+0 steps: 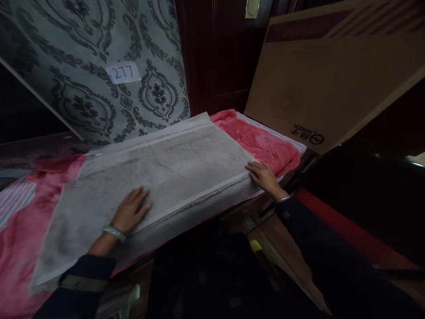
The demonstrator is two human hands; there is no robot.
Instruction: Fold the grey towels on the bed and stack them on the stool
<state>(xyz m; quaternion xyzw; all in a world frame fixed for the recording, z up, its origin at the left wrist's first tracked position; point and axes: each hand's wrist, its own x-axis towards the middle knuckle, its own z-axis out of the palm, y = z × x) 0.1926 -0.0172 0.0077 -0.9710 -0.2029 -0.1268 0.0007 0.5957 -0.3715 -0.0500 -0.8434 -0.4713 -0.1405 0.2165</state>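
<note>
A large grey fabric piece [179, 164], plush-looking with a paler smooth border, lies spread over a pink blanket [262, 144]. Its near side hangs down over the front. My left hand [131, 210] rests on the grey fabric near its front fold, palm down with the fingers spread, a pale bangle at the wrist. At the right end of that fold, my right hand [264, 177] touches the fabric's edge with its fingers stretched out over it. Neither hand visibly grips anything.
Behind stands a patterned grey panel [159, 88] bearing a paper label [123, 72] marked 277. A big cardboard box [318, 84] leans at the back right against dark red woodwork [215, 57]. Striped cloth [16, 199] shows at the far left, and a red strip [352, 230] lies at lower right.
</note>
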